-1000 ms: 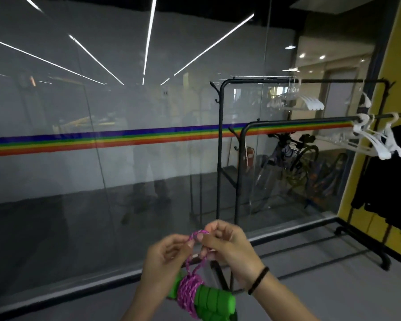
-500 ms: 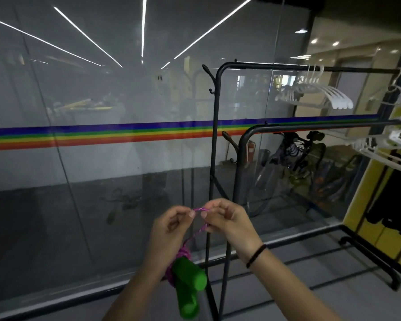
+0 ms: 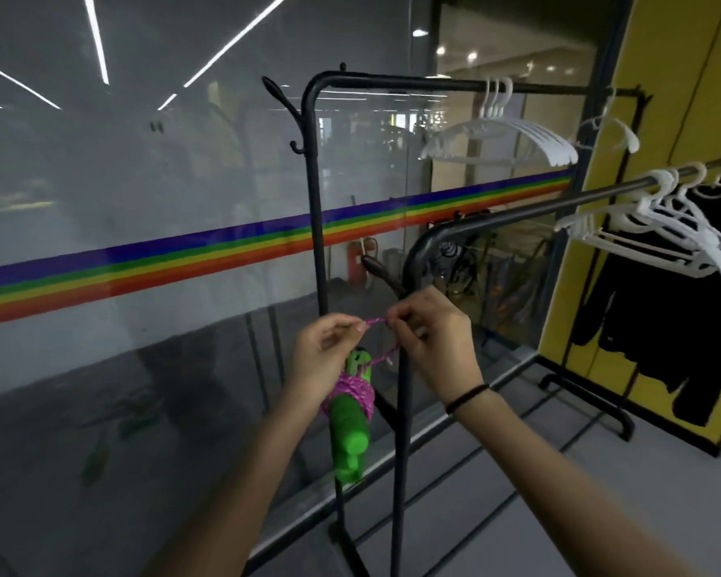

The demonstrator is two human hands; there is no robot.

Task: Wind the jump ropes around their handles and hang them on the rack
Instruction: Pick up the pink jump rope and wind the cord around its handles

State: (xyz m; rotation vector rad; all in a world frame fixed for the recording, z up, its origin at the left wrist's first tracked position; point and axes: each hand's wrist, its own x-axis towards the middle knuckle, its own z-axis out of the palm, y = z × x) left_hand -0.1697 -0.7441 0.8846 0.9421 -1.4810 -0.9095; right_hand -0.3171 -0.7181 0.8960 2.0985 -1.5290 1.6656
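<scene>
Up front, a loop of braided pink jump rope [image 3: 351, 391] is stretched beside a black metal rack [image 3: 403, 431].
Both the left hand [image 3: 323, 351] and right hand [image 3: 433, 339] pinch the cord between curled fingertips; its coils bind two chunky green handles [image 3: 348, 435] hanging below, just beside the rack's tubular post.

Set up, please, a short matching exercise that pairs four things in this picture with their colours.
Things:
1. handles
2. rope wound round them
3. hangers
4. rack

Colours:
a. white
b. black
c. green
d. pink

Pairs: 1-c, 2-d, 3-a, 4-b
</scene>
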